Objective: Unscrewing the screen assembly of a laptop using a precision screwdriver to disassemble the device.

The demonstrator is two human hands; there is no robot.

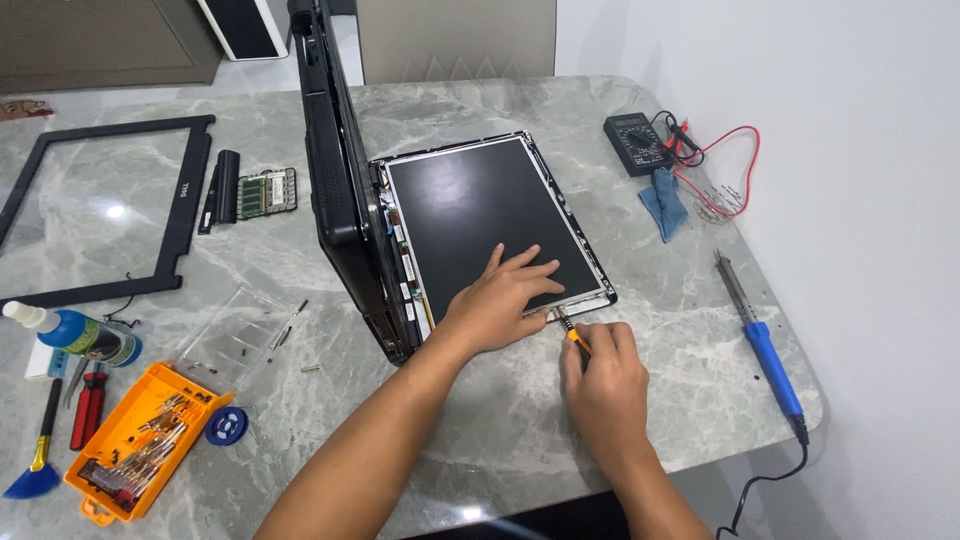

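On the marble table (520, 420), right in front of me, the laptop's bare screen panel (485, 215) lies flat, hinged out from the black base (340, 190), which stands on its edge beside it. My left hand (497, 300) rests spread and flat on the glass near the closest corner, gripping nothing, just pinning the panel so it cannot slide. My right hand (603, 385) is closed around a small screwdriver (570, 332) with an orange handle, its tip at the metal frame by that corner (the screw itself is too small to make out). The orange bit case (140, 440) sits open to my left, within reach.
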